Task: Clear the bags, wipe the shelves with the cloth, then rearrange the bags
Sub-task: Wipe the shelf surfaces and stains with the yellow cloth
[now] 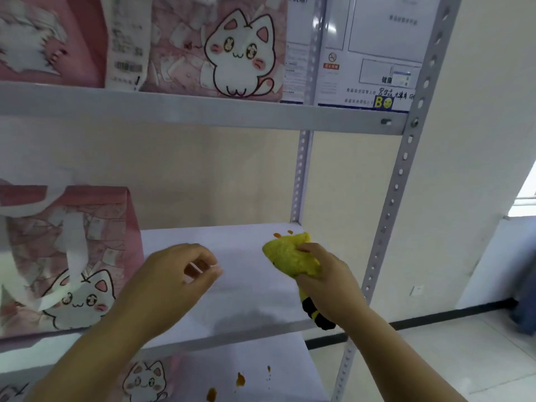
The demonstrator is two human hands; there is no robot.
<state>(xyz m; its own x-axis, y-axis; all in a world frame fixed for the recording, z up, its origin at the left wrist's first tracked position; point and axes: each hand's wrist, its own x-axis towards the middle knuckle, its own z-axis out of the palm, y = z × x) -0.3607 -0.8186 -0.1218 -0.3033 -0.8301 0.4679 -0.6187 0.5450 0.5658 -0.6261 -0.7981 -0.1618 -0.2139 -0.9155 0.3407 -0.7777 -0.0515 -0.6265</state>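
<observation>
The right hand [327, 274] holds a crumpled yellow cloth with black stripes [290, 253], its grip curled round it, at the right end of the white middle shelf [249, 294], just beside small orange spots [277, 235] (rear corner). The left hand [171, 280] hovers mid-shelf, its grip loosely curled and holding nothing. A pink cat-print paper bag [72, 256] stands at the shelf's left.

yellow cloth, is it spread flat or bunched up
Bunched up. The right hand grips the yellow cloth as a crumpled wad near the back right corner of the middle shelf, beside orange stains.
</observation>
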